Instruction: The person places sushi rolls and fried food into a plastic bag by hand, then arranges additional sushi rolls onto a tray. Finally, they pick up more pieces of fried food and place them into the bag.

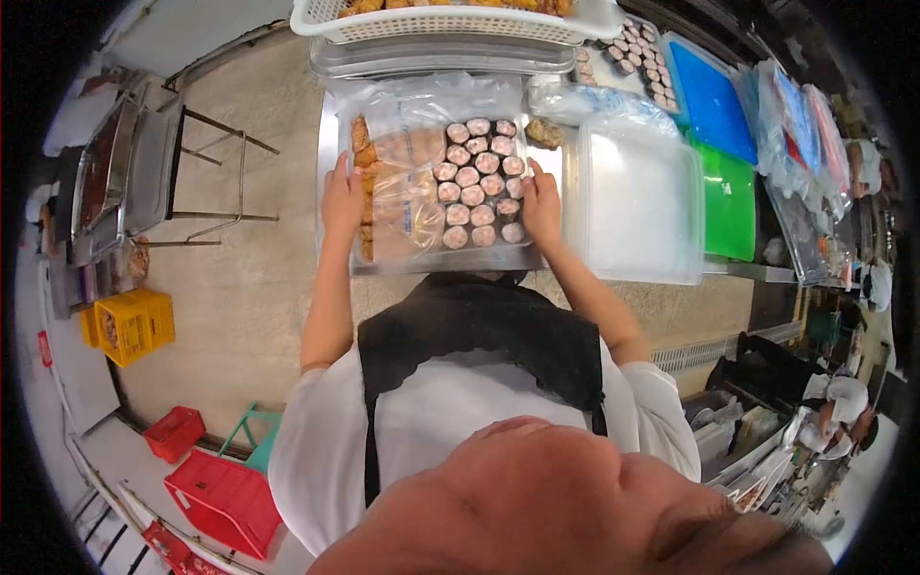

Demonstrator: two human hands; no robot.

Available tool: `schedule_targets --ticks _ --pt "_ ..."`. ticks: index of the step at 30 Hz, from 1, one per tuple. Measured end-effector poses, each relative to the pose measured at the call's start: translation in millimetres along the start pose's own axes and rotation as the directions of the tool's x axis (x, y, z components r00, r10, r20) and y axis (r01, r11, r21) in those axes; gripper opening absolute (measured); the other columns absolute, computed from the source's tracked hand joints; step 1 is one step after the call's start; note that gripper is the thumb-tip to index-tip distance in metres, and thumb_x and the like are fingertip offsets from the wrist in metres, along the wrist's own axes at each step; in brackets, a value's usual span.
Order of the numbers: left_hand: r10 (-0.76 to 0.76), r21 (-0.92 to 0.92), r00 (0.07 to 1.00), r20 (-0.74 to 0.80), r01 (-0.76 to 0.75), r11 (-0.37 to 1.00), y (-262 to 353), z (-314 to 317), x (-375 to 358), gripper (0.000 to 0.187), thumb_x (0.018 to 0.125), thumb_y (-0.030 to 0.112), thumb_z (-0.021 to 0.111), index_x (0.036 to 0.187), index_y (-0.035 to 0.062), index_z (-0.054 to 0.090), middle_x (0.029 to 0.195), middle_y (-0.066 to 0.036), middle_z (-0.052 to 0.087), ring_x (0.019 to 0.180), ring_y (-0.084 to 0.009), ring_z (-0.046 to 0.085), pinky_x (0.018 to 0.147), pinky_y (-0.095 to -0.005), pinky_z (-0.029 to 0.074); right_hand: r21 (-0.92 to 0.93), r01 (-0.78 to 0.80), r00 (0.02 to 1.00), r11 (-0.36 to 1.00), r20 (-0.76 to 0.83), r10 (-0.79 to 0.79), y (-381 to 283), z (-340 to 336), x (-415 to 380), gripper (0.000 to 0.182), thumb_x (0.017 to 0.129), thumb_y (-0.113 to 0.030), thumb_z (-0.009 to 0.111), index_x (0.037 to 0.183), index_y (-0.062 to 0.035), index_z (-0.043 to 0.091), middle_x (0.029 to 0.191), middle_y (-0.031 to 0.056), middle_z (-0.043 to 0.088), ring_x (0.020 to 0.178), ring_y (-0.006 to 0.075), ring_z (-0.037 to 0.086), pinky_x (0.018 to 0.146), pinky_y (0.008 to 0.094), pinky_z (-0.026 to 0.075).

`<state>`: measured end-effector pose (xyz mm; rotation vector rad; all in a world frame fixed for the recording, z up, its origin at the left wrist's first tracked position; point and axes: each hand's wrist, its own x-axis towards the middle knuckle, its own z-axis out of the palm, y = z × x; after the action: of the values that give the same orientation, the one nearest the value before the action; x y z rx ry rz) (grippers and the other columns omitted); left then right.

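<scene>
In front of my body is a shallow tray [489, 259] lined with clear plastic. On its right half stand several rows of seaweed-wrapped rolls [467, 176] with pale pink filling. Golden-brown fried pieces [366, 206] line the left side, and a clear plastic sheet [407, 196] lies over the part between. My left hand [343, 198] grips the tray's left edge, thumb up by the fried pieces. At the opposite edge, my right hand [542, 204] is closed on the rim beside the rolls. The fingers under the rim are hidden on both sides.
A white basket [460, 26] of fried pieces rests on stacked metal trays [450, 59] at the far side. To the right are a translucent lidded box [634, 201], another tray of rolls [637, 57], and blue [709, 101] and green [724, 201] boards. A metal-legged stand [177, 163] is left.
</scene>
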<state>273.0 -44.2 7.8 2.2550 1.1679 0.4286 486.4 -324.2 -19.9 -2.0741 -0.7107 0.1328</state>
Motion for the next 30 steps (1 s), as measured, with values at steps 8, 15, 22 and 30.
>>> schedule_targets --ticks 8,15,22,30 --pt "0.121 -0.025 0.992 -0.021 -0.121 0.992 -28.0 16.5 19.8 0.044 0.104 0.028 0.046 0.147 0.0179 0.049 0.106 -0.016 0.063 0.097 -0.0352 0.062 0.085 -0.0454 0.049 0.015 -0.087 0.996 0.996 -0.033 0.087 -9.4 9.0 -23.4 0.042 0.101 -0.017 0.05 0.141 -0.0041 0.051 0.101 0.0197 0.055 0.092 0.0353 0.057 0.085 0.043 0.047" --pt "0.079 -0.028 0.994 -0.073 -0.081 0.996 -19.2 12.6 11.5 0.041 0.104 0.029 0.047 0.144 0.0223 0.052 0.104 -0.013 0.064 0.096 -0.0328 0.062 0.084 -0.0436 0.05 0.047 -0.093 0.995 0.995 0.031 0.091 3.8 5.8 -17.8 0.045 0.099 -0.019 0.054 0.142 -0.0048 0.05 0.1 0.017 0.054 0.089 0.0296 0.056 0.083 0.041 0.047" --pt "0.04 -0.045 0.996 -0.079 -0.044 0.998 -18.1 13.9 12.0 0.04 0.104 0.032 0.048 0.143 0.0232 0.054 0.106 -0.012 0.064 0.097 -0.0314 0.063 0.085 -0.0428 0.05 -0.203 0.311 0.936 0.928 -0.101 -0.336 -27.3 -1.7 -11.4 0.055 0.093 -0.013 0.062 0.145 -0.0026 0.045 0.133 0.0224 0.05 0.116 0.0371 0.053 0.099 0.0432 0.044" --pt "-0.004 -0.066 0.996 -0.093 -0.002 0.998 -18.2 15.6 8.8 0.039 0.104 0.033 0.048 0.141 0.0239 0.056 0.106 -0.01 0.064 0.097 -0.0293 0.063 0.086 -0.0414 0.05 -0.479 0.587 0.799 0.653 0.47 -0.374 -54.5 11.9 -13.4 0.055 0.1 -0.036 0.052 0.148 -0.0097 0.043 0.158 0.0148 0.036 0.145 0.0354 0.034 0.117 0.0587 0.023"
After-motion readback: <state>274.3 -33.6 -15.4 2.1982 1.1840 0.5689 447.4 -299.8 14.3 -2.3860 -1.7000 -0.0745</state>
